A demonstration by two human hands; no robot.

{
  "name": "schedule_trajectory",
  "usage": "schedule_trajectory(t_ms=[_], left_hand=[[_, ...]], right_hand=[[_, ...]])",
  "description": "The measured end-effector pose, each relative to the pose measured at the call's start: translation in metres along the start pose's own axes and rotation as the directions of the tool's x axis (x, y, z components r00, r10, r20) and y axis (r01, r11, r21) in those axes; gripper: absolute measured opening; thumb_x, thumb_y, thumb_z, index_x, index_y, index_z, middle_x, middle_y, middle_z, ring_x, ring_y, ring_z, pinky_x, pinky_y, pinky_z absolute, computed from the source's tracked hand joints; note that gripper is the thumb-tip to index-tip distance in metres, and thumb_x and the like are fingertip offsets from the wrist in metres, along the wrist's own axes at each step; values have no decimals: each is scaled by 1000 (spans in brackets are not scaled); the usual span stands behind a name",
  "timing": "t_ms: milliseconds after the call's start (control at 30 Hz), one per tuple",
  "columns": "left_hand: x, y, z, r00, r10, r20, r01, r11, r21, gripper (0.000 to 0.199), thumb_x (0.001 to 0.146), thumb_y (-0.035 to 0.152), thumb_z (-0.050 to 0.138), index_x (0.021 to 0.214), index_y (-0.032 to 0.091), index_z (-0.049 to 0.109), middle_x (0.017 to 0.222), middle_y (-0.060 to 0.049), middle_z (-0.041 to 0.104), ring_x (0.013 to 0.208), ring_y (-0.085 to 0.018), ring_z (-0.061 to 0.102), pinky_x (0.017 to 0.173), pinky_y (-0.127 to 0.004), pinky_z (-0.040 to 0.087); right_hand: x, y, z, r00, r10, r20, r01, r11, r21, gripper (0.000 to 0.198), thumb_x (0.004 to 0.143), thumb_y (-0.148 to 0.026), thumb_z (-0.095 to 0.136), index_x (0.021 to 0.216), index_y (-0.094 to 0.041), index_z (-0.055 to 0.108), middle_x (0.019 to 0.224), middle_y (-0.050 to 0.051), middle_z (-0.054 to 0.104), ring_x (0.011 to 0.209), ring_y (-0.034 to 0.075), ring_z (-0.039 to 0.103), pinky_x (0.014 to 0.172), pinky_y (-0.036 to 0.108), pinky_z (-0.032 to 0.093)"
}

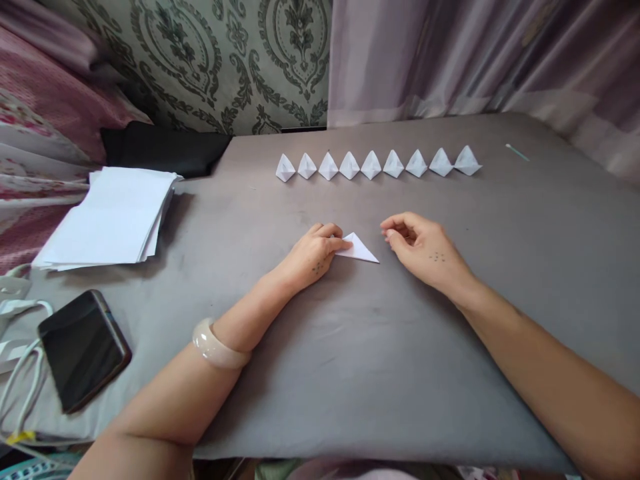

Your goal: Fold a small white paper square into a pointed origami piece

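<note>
two bare arms reach in from the bottom edge, and the left one wears a shiny cream ring-shaped bangle. they lie over a worktop covered in smooth grey cloth. a small folded white paper triangle is on the worktop, in the middle. the left hand has its grip closed on the left end of the paper, with the thumb on top; its other fingertips are hard to see, so i cannot tell if they pinch from under or just press down. the right hand is near the paper's pointy right end but not touching it. its fingers are curled in loosely, its grip is a bit open, and i see nothing in it. the paper looks very light, thin and easy to bend or crumple. i think the folded edges will be stiffer than the flat middle, and the sharp tip could bend over easily. it may slide on the cloth if nobody holds it down. a gentle pinch along a folded edge should work best. behind it sits a row of nine small pointy white paper shapes, and off to the left lie a messy stack of white paper sheets and, closer, a flat black phone.
</note>
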State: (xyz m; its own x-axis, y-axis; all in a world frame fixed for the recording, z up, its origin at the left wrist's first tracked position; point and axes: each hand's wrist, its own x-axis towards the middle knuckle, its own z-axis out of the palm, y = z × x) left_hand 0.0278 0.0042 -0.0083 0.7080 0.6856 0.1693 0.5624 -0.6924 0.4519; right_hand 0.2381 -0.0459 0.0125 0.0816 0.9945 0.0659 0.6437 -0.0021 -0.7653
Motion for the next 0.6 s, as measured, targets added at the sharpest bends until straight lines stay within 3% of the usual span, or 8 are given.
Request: schedule_trajectory(t_ms=[67, 167, 300, 400, 500, 600], left_hand=[[0, 0, 0, 1000, 1, -11, -1, 1000, 2, 40, 91, 11, 35, 111, 21, 69, 109, -8, 60, 94, -18, 51, 89, -31, 44], [0, 0, 0, 1000, -5, -8, 5, 1000, -1, 43, 89, 8, 35, 111, 22, 69, 107, -7, 60, 93, -18, 51, 89, -31, 44], [1, 1, 0, 1000, -21, -12, 21, 999, -35, 42, 87, 7, 38, 110, 21, 70, 107, -8, 61, 91, -17, 52, 89, -31, 45], [2, 3, -1, 997, -72, -30, 69, 994, -90, 39, 87, 8, 40, 107, 21, 71, 107, -8, 62, 95, -18, 54, 91, -32, 45], [1, 3, -3, 971, -225, -80, 211, 965, -156, 31, 88, 16, 47, 103, 25, 73, 101, -7, 64, 96, -19, 55, 94, -37, 44], [-2, -2, -6, 889, -436, -140, 390, 881, -266, 23, 84, 24, 56, 99, 22, 73, 94, -6, 66, 90, -19, 57, 91, -37, 45]], right_hand=[[-10, -8, 9, 997, -73, -16, 73, 997, 3, 21, 87, -21, 44, 102, -20, 59, 95, 5, 68, 86, 16, 64, 78, 30, 48], [-28, -20, 24, 973, -228, 44, 232, 957, -171, 24, 90, -18, 38, 105, -19, 58, 105, 8, 64, 94, 19, 61, 81, 32, 48], [-43, -28, 39, 930, -320, 181, 367, 803, -470, 33, 94, -19, 35, 118, -10, 55, 114, 16, 59, 103, 27, 54, 85, 39, 46], [-47, -31, 43, 915, -336, 223, 401, 702, -589, 41, 96, -27, 35, 128, -6, 51, 114, 19, 58, 99, 29, 53, 82, 40, 46], [-46, -34, 44, 910, -345, 232, 408, 641, -650, 50, 96, -33, 33, 136, -6, 46, 113, 19, 58, 93, 29, 53, 75, 40, 46], [-44, -36, 45, 903, -351, 246, 419, 597, -684, 51, 97, -38, 31, 138, -11, 46, 105, 18, 58, 88, 28, 53, 68, 39, 46]])
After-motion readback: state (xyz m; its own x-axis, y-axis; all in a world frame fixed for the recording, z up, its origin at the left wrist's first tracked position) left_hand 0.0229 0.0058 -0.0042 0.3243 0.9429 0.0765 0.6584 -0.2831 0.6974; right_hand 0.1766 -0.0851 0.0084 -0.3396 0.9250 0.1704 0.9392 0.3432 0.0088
